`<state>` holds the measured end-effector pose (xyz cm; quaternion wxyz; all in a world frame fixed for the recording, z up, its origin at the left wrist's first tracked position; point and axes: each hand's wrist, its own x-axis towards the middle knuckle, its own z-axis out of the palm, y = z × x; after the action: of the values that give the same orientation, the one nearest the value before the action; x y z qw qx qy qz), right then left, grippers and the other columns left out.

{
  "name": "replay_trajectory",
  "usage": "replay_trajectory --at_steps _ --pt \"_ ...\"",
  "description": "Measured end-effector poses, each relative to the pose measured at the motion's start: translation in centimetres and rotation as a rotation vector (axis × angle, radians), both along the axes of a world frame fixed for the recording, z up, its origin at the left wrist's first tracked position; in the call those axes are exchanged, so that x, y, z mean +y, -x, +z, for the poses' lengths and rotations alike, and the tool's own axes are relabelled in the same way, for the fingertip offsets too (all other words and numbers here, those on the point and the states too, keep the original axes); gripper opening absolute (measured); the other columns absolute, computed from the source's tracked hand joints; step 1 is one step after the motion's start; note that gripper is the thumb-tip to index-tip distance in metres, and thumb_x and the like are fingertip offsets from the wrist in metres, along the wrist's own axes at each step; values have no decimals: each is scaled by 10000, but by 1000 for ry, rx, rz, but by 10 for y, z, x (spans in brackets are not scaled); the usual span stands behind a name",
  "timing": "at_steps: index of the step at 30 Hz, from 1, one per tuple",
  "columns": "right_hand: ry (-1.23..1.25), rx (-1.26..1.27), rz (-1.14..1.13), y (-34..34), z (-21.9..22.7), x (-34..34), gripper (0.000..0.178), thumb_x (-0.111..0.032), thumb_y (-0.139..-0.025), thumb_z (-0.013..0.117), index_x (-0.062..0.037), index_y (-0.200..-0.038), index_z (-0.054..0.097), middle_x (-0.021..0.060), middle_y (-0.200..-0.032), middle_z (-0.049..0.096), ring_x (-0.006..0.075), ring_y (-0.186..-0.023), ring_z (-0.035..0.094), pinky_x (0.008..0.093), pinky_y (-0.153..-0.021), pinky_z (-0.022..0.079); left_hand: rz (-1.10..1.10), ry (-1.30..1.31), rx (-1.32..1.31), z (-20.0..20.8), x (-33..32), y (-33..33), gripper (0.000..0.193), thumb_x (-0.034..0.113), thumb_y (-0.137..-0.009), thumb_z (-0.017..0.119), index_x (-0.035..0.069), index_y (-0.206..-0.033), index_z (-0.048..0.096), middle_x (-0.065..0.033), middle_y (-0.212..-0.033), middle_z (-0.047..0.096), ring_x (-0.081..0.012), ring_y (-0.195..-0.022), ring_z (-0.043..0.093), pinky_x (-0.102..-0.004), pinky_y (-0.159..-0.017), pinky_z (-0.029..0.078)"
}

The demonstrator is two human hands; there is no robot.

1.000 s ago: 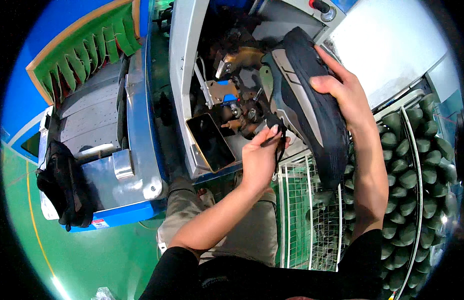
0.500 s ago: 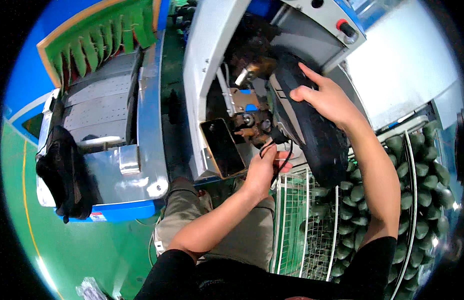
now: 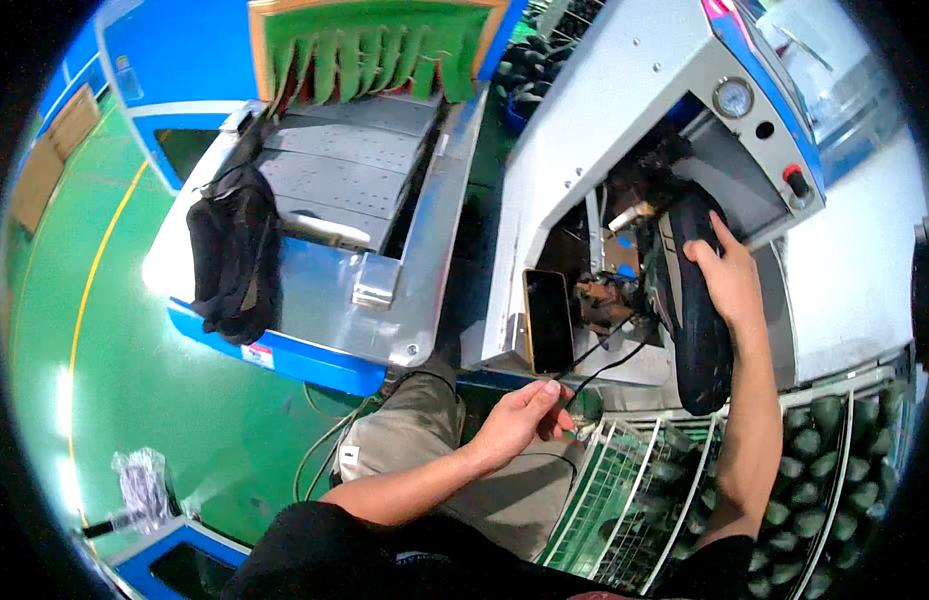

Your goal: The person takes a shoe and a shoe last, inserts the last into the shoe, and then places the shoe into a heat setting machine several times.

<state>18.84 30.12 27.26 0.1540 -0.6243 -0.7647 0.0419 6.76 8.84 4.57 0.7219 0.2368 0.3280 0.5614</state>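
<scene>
A black shoe with a pale side stripe is tilted in the opening of a white machine. My right hand holds it from the right, thumb and fingers pressed along its dark surface. Black laces run from the shoe down to my left hand, which is closed and pinches their ends below the machine's front edge. The far end of the shoe is partly hidden inside the machine. A phone with a dark screen leans at the opening's left side.
Left stands a conveyor with green hanging strips; another black shoe lies on its near left corner. A white wire rack with several dark shoe lasts is at lower right. A gauge and red-black knob sit on the machine.
The view has swung left, so everything sits further right in it. My left hand has drawn the laces away from the shoe, toward me. My right hand keeps holding the shoe.
</scene>
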Motion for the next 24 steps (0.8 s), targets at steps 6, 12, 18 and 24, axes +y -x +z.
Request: replay_trajectory --at_steps 6,12,18,24 --pt "-109 -14 -2 4 -5 -13 827 -466 -720 650 -153 -1468 488 290 -1071 682 397 -1042 658 422 -926 489 -73 -9 139 -10 -4 -10 448 464 -1056 426 62 -1077 621 -10 -848 675 -67 -641 563 -224 -509 431" --pt "-176 1 -61 1 3 -32 804 -471 -760 652 -177 -1484 465 281 -1026 688 392 -973 673 463 -862 511 -151 -115 505 -15 -28 -31 387 371 -1049 474 17 -1011 628 -43 -862 676 -121 -760 610 -287 -710 501" --pt "-366 -60 -14 -15 -5 -120 790 -396 -806 686 -216 -1520 400 252 -962 598 438 -870 625 523 -777 501 -106 -151 773 17 -47 -13 370 358 -1024 520 30 -1119 662 -84 -879 713 -187 -779 655 -350 -741 522" --pt "-701 -10 132 -65 -48 -184 891 -295 -651 816 -196 -1469 478 299 -1154 541 463 -914 614 497 -733 533 -184 -202 584 47 -26 -5 358 340 -1034 522 27 -1123 672 -49 -909 697 -129 -838 628 -308 -760 505"
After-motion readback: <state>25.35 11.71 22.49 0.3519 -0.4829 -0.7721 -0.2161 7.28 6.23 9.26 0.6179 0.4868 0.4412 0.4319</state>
